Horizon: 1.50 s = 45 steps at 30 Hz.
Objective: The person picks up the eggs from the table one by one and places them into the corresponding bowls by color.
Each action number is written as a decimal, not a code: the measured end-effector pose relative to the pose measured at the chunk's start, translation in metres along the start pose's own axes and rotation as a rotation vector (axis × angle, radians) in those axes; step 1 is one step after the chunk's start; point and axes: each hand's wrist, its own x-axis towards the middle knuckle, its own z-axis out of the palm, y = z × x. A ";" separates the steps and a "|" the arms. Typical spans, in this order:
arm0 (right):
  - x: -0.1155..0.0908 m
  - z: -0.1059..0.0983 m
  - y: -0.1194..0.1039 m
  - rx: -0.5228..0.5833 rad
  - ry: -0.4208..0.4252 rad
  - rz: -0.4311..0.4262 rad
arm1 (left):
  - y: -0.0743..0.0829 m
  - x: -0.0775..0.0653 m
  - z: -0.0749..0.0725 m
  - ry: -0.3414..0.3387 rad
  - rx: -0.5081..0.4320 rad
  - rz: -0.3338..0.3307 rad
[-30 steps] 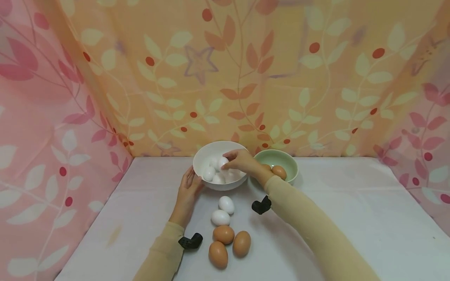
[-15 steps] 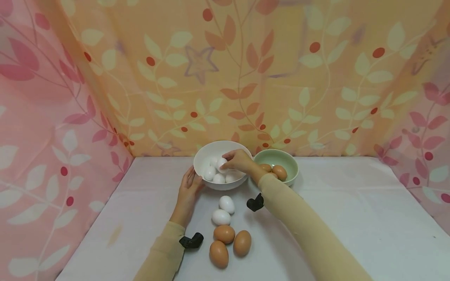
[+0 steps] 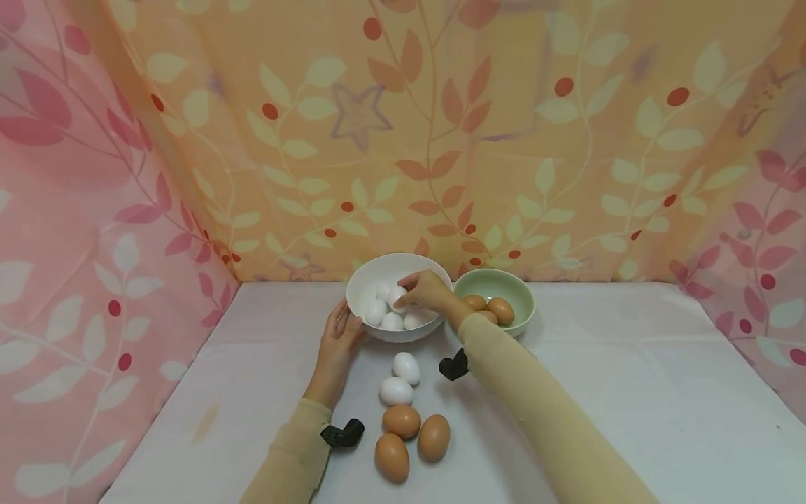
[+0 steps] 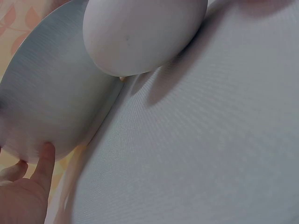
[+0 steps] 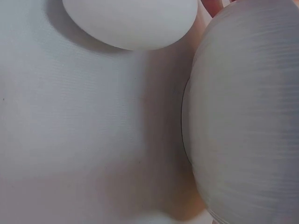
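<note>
Your right hand pinches a white egg inside the white bowl, centre of the head view, while your left hand rests against the bowl's left side; two loose white eggs lie below, lower centre.

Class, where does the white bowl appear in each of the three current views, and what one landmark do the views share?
Head: just below the middle, left of the green bowl, is the white bowl.
Left wrist: upper left, left of a white egg in the picture.
Right wrist: it fills most of the right side, cut off by the edge.
Shared landmark: the white table.
</note>
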 end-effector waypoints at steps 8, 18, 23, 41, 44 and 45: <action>0.001 0.002 -0.001 -0.058 0.001 0.005 | 0.000 0.000 0.000 -0.002 -0.003 -0.009; -0.002 0.004 -0.002 -0.056 -0.020 0.006 | -0.002 0.001 0.000 0.001 -0.007 -0.024; -0.003 0.004 -0.002 -0.056 -0.032 0.005 | -0.001 0.001 0.000 -0.002 0.004 -0.021; 0.000 0.007 -0.001 -0.100 -0.075 0.005 | -0.001 -0.001 0.001 0.005 0.007 -0.012; 0.000 0.007 -0.001 -0.102 -0.080 -0.001 | -0.001 -0.001 0.001 -0.002 0.005 -0.012; 0.001 0.007 -0.001 -0.108 -0.081 -0.005 | -0.001 -0.001 0.001 -0.002 0.003 -0.013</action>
